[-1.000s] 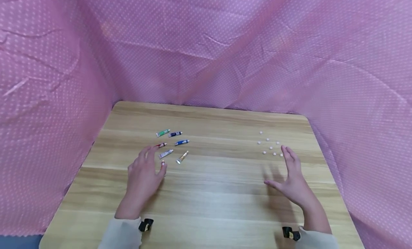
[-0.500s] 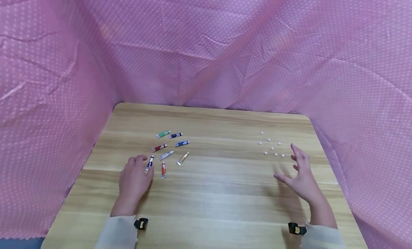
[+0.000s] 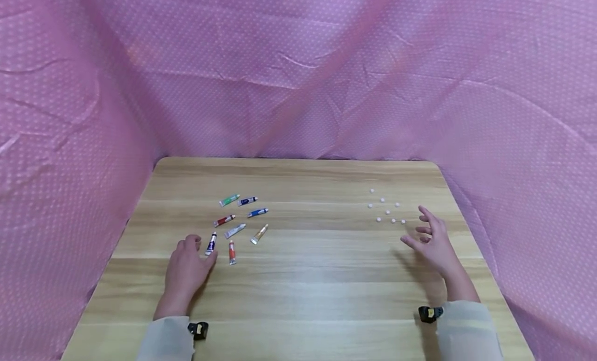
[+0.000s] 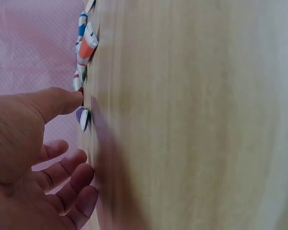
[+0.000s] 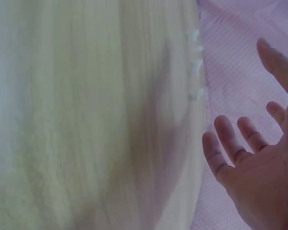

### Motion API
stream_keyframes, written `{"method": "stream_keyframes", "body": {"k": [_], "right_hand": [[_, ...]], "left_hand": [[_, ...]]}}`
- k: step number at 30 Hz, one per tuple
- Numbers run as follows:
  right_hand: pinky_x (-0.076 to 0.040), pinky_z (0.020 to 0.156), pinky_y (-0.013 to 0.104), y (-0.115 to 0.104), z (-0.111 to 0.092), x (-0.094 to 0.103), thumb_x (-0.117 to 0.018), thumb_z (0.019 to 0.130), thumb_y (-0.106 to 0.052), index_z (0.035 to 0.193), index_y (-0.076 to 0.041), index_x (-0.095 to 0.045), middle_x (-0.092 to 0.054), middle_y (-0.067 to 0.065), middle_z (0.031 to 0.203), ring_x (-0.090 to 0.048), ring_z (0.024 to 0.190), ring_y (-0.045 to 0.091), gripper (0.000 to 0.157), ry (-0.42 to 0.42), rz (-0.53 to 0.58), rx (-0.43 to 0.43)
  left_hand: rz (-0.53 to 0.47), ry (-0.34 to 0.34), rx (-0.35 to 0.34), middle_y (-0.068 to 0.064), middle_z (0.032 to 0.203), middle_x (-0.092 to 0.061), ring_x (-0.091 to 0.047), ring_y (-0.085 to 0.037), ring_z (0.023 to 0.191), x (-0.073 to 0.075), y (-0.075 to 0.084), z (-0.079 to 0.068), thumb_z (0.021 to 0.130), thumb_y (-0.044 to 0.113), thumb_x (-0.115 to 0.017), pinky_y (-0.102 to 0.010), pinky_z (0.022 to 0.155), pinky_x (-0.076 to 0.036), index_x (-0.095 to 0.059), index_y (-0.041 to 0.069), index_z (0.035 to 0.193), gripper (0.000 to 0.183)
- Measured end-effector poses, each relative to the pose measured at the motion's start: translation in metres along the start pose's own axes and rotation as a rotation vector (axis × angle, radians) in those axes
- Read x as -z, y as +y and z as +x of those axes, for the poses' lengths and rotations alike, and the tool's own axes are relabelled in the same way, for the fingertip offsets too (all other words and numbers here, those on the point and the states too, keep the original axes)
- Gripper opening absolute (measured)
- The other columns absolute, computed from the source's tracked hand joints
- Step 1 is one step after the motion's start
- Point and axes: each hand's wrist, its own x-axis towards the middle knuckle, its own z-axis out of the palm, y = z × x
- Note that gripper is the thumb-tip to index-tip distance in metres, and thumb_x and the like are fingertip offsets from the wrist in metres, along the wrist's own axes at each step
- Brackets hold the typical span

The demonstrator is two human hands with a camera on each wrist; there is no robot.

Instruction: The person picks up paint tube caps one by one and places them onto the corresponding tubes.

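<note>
My left hand is by the near left of several small paint tubes, its thumb and fingers apart with nothing held. Closest to it lies a purple paint tube, just beyond the thumb; whether they touch I cannot tell. An orange tube lies right of that, with red, silvery and gold tubes farther back. Green, dark blue and blue ones lie behind these. On the right, my right hand hovers with spread fingers, holding nothing, near several small white round pieces.
Everything lies on a light wood-grain table with rounded far corners. Pink dotted cloth hangs around its back and sides. A small black device sits at the left wrist, another black device at the right.
My left hand has drawn back to the left, baring the purple and orange tubes. My right hand has shifted rightward from the white pieces. The head view has tilted slightly.
</note>
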Motion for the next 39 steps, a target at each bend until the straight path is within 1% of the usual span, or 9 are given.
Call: {"method": "stream_keyframes", "body": {"k": [3,8,11,13,16,23,28,33,39], "right_hand": [[-0.056,0.109,0.05,0.008,0.01,0.0,-0.083,0.098,-0.024,0.174,-0.011,-0.016,-0.033,0.033,0.159,-0.056,0.135,0.053,0.102,-0.014,-0.035,-0.013],[-0.059,0.105,0.048,0.016,0.021,-0.001,-0.081,0.1,-0.019,0.17,-0.004,-0.025,-0.047,0.036,0.151,-0.061,0.13,0.054,0.091,-0.044,-0.077,0.002],[-0.061,0.099,0.03,0.02,0.028,-0.003,-0.078,0.1,-0.013,0.166,0.001,-0.032,-0.056,0.035,0.142,-0.066,0.124,0.049,0.081,-0.052,-0.077,0.007],[-0.056,0.092,0.016,0.022,0.031,-0.004,-0.077,0.101,-0.011,0.163,0.003,-0.036,-0.062,0.033,0.137,-0.068,0.118,0.042,0.076,-0.053,-0.088,0.001],[-0.048,0.085,0.006,0.027,0.037,-0.004,-0.077,0.101,-0.01,0.16,0.004,-0.042,-0.068,0.03,0.129,-0.069,0.112,0.031,0.07,-0.042,-0.129,-0.004],[-0.049,0.082,0.009,0.032,0.046,-0.004,-0.074,0.103,-0.012,0.152,0.004,-0.052,-0.072,0.025,0.12,-0.069,0.105,0.026,0.056,-0.036,-0.187,-0.018],[-0.05,0.077,0.014,0.038,0.051,-0.004,-0.071,0.105,-0.014,0.146,0.004,-0.058,-0.074,0.021,0.114,-0.065,0.096,0.017,0.047,-0.024,-0.231,-0.018],[-0.05,0.072,0.019,0.042,0.055,-0.004,-0.071,0.104,-0.014,0.141,0.002,-0.064,-0.076,0.018,0.107,-0.061,0.086,0.011,0.041,-0.008,-0.261,0.014],[-0.049,0.075,0.019,0.044,0.055,-0.004,-0.073,0.103,-0.014,0.133,0.0,-0.071,-0.078,0.018,0.103,-0.061,0.084,0.007,0.033,0.023,-0.276,0.046]], "left_hand": [[-0.01,-0.015,0.009,-0.031,0.142,-0.056,-0.059,-0.046,0.121,0.0,-0.002,0.003,0.104,0.039,-0.072,-0.061,0.103,-0.053,-0.043,-0.005,0.154,0.073],[0.003,-0.059,0.011,-0.03,0.141,-0.055,-0.06,-0.042,0.117,0.0,-0.005,0.009,0.105,0.044,-0.07,-0.059,0.101,-0.054,-0.047,-0.006,0.15,0.07],[0.016,-0.063,0.003,-0.03,0.14,-0.056,-0.061,-0.042,0.115,-0.001,-0.005,0.01,0.106,0.049,-0.067,-0.058,0.099,-0.054,-0.048,-0.006,0.148,0.071],[0.027,-0.06,-0.003,-0.03,0.139,-0.056,-0.062,-0.041,0.112,-0.002,-0.005,0.011,0.107,0.051,-0.064,-0.057,0.097,-0.055,-0.049,-0.006,0.146,0.071],[0.037,-0.055,-0.006,-0.031,0.135,-0.057,-0.062,-0.04,0.107,-0.002,-0.005,0.012,0.108,0.051,-0.062,-0.054,0.091,-0.054,-0.05,-0.006,0.144,0.068],[0.047,-0.04,0.015,-0.027,0.124,-0.059,-0.057,-0.035,0.097,-0.003,-0.003,0.013,0.108,0.047,-0.065,-0.043,0.08,-0.049,-0.053,-0.002,0.137,0.059],[0.042,-0.028,0.028,-0.024,0.121,-0.06,-0.055,-0.033,0.096,-0.006,-0.004,0.011,0.107,0.046,-0.067,-0.039,0.077,-0.045,-0.056,0.002,0.133,0.053],[0.032,-0.02,0.031,-0.024,0.118,-0.061,-0.055,-0.033,0.095,-0.009,-0.006,0.01,0.108,0.042,-0.067,-0.038,0.075,-0.044,-0.058,0.003,0.129,0.046],[0.032,-0.04,0.031,-0.025,0.119,-0.061,-0.057,-0.034,0.096,-0.007,-0.005,0.008,0.109,0.04,-0.065,-0.041,0.077,-0.048,-0.058,0.003,0.131,0.044]]}}
